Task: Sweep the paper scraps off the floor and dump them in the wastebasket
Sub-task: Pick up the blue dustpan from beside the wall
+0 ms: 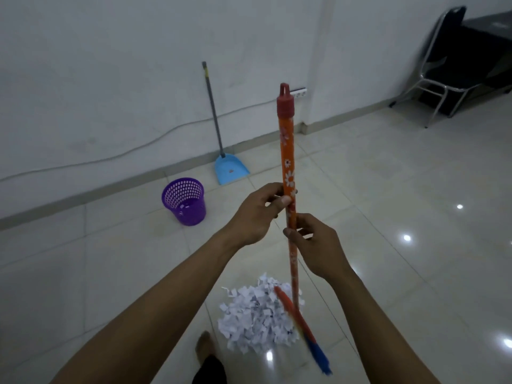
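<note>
Both hands hold the broom [288,162], one above the other on its orange flowered handle. Your left hand [257,214] is the upper one, thumb and fingers curled round the shaft. Your right hand [318,245] sits just below it, thumb on the near side, fingers wrapped behind. The two hands are close but apart.

- Handle stands nearly upright, red cap [284,101] at the top, well above your grip.
- Broom head [315,345] hangs low at the right edge of the paper scraps [255,314]; it is blurred, red along the upper part and blue at the tip. You cannot tell whether it touches the floor.
- Scraps lie in one white heap on the tiled floor [388,189], just ahead of your bare foot [205,345].
- Wastebasket [184,200]: purple, perforated, upright on the floor near the wall [110,79], well apart from the heap, up and to the left.
- Dustpan [231,167]: blue, pan on the floor just right of the wastebasket, long grey handle leaning on the wall.
- Cable [110,159] runs along the wall to a power strip [297,92].
- Dark chair [443,65] with metal legs in the far right corner.
</note>
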